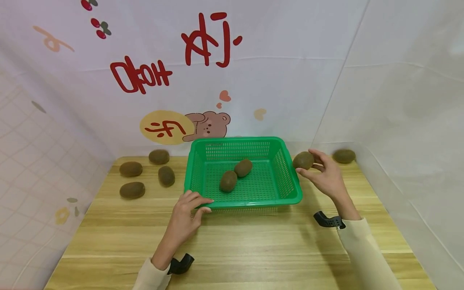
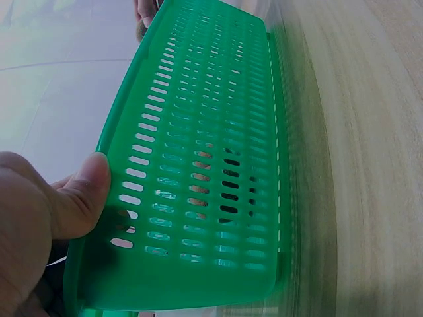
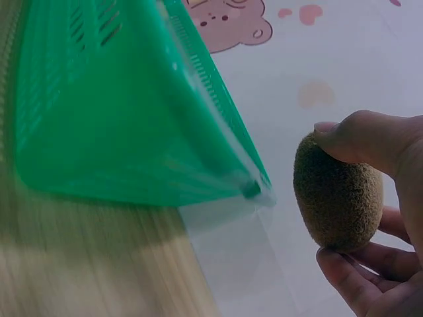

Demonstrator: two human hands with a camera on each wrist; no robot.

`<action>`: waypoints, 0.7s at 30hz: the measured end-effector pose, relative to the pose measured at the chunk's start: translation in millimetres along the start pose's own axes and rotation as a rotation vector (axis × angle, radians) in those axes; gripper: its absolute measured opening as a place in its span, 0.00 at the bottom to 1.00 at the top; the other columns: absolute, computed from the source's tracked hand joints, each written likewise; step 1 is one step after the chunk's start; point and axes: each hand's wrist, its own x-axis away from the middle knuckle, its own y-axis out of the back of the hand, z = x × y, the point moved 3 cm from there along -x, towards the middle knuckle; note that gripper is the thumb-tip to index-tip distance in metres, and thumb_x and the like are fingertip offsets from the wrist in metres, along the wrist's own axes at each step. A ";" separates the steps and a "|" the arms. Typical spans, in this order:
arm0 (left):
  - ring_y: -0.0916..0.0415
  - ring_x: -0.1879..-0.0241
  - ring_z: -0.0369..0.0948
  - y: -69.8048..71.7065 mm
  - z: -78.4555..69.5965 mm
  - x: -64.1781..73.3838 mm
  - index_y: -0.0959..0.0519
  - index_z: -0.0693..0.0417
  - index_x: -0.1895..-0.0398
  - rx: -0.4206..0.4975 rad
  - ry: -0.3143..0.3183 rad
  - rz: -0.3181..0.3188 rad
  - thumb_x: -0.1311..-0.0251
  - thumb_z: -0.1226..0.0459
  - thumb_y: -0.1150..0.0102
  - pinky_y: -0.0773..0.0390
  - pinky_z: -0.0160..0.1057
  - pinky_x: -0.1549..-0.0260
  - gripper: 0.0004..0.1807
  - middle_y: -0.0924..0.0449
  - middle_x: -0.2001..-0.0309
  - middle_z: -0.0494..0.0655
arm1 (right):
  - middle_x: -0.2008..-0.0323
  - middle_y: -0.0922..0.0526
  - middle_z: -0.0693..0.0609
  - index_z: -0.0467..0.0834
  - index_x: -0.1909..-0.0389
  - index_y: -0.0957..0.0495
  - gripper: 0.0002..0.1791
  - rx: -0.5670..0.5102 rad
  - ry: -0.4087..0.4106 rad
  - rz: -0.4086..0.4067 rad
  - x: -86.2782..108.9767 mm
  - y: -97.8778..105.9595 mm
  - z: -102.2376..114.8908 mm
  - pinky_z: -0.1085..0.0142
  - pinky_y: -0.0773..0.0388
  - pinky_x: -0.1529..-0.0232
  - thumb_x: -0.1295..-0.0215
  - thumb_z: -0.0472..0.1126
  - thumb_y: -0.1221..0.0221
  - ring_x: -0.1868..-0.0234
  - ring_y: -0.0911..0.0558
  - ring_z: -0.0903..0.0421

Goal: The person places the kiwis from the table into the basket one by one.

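Behind the wood-grained tabletop (image 1: 253,249), printed white cloth (image 1: 290,80) is hung in the head view. Two kiwis (image 1: 228,181) are contained in the green plastic basket (image 1: 246,204); four loose kiwis (image 1: 131,169) are spread to its left. Its near rim is pinched by the left hand (image 1: 185,216); beside its right rim, a brown kiwi (image 1: 303,160) is held by the right hand (image 1: 329,176). From the left wrist, slotted walls are shown; from the right wrist, fuzzy, oval skin.
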 end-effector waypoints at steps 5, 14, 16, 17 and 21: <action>0.37 0.68 0.33 -0.2 -0.3 -0.2 0.10 0.49 0.61 0.005 0.001 0.002 0.55 0.71 0.22 0.32 0.36 0.61 0.16 0.17 0.68 0.37 | 0.38 0.22 0.42 0.42 0.26 0.33 0.43 0.004 0.018 0.007 0.4 -5.8 6.7 0.80 0.24 0.45 0.40 0.49 0.26 0.40 0.23 0.53; 0.37 0.68 0.33 -1.1 0.9 -0.1 0.10 0.49 0.61 0.008 0.018 0.022 0.53 0.70 0.22 0.32 0.36 0.60 0.14 0.17 0.68 0.37 | 0.40 0.20 0.40 0.41 0.28 0.30 0.42 -0.020 0.116 0.024 3.8 -18.2 19.9 0.76 0.21 0.45 0.42 0.43 0.24 0.40 0.21 0.45; 0.37 0.67 0.33 -1.0 1.1 -0.2 0.10 0.49 0.61 0.012 0.026 0.031 0.52 0.69 0.23 0.32 0.35 0.60 0.14 0.17 0.68 0.37 | 0.40 0.20 0.39 0.41 0.28 0.30 0.41 -0.026 0.141 0.026 4.1 -21.3 22.4 0.71 0.19 0.44 0.42 0.42 0.24 0.41 0.20 0.45; 0.37 0.67 0.33 -0.9 1.0 -0.2 0.10 0.49 0.61 0.012 0.027 0.032 0.52 0.69 0.23 0.32 0.35 0.60 0.13 0.17 0.68 0.37 | 0.41 0.19 0.40 0.41 0.28 0.30 0.41 -0.025 0.149 0.028 4.3 -23.1 23.4 0.70 0.19 0.44 0.42 0.42 0.24 0.41 0.20 0.46; 0.36 0.68 0.33 -0.1 0.7 -0.3 0.10 0.48 0.61 0.007 0.014 0.021 0.52 0.69 0.23 0.31 0.36 0.61 0.14 0.17 0.68 0.37 | 0.41 0.19 0.40 0.41 0.28 0.30 0.41 -0.019 0.174 0.044 5.0 -29.5 28.7 0.63 0.18 0.44 0.42 0.41 0.24 0.42 0.20 0.46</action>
